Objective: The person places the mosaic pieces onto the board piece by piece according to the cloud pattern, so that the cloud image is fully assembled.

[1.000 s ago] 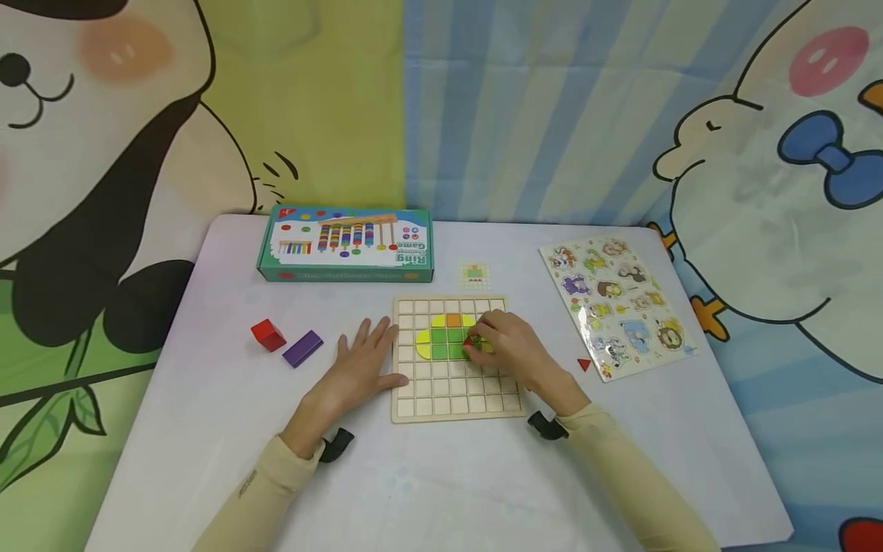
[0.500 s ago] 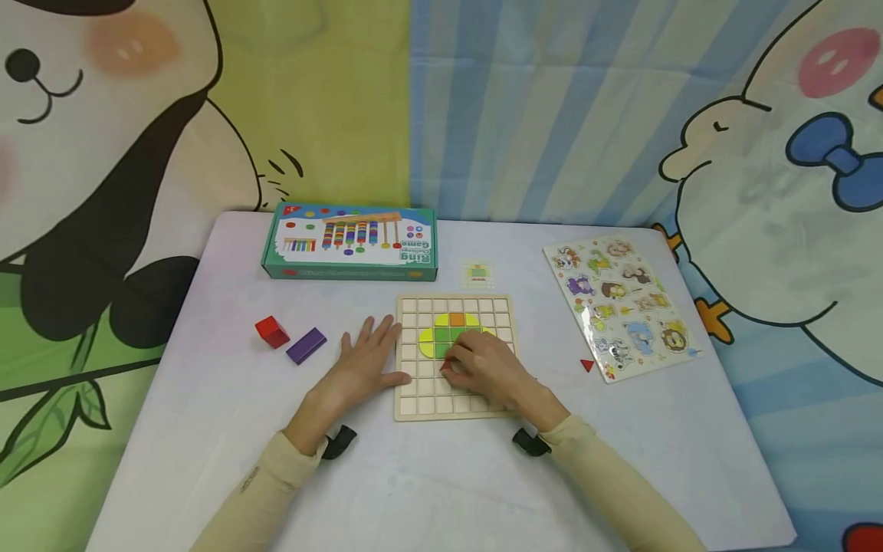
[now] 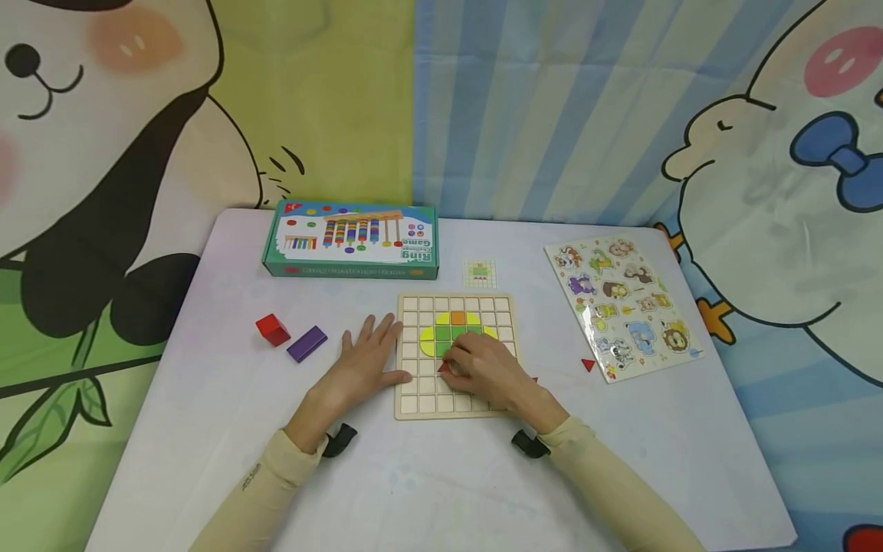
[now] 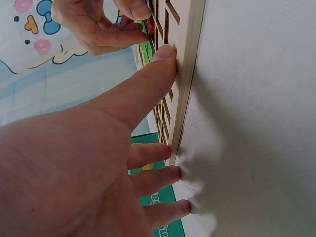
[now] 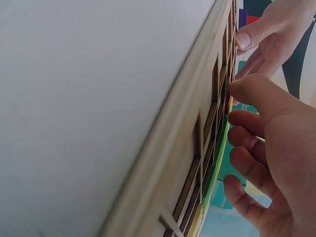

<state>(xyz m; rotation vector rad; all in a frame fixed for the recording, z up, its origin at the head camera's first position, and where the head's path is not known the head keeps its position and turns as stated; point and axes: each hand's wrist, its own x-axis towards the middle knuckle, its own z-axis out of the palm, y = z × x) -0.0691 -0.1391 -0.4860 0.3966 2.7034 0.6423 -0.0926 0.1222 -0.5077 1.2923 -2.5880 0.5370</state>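
Note:
A wooden grid board (image 3: 422,389) lies on the table. My left hand (image 3: 353,374) rests at its left side with the fingers spread; the thumb (image 4: 155,74) presses on the rim. Over the middle of the board, my right hand (image 3: 491,374) pinches a small red triangle tile (image 3: 443,367) between thumb and finger, down at a cell below the green ones. Green square tiles (image 3: 442,349), yellow rounded tiles (image 3: 427,341) and an orange square tile (image 3: 458,317) fill cells above it. The right hand covers part of the grid and some tiles.
Behind the board lies a small pattern card (image 3: 479,273). A green game box (image 3: 350,240) stands at the back left. Left of the board are a red block (image 3: 273,330) and a purple block (image 3: 306,344). At right lie a sticker sheet (image 3: 621,307) and another red triangle (image 3: 588,365).
My right hand has moved left and nearer with the red triangle, from the right of the green tiles to a cell below them. My left hand has stayed at the board's edge.

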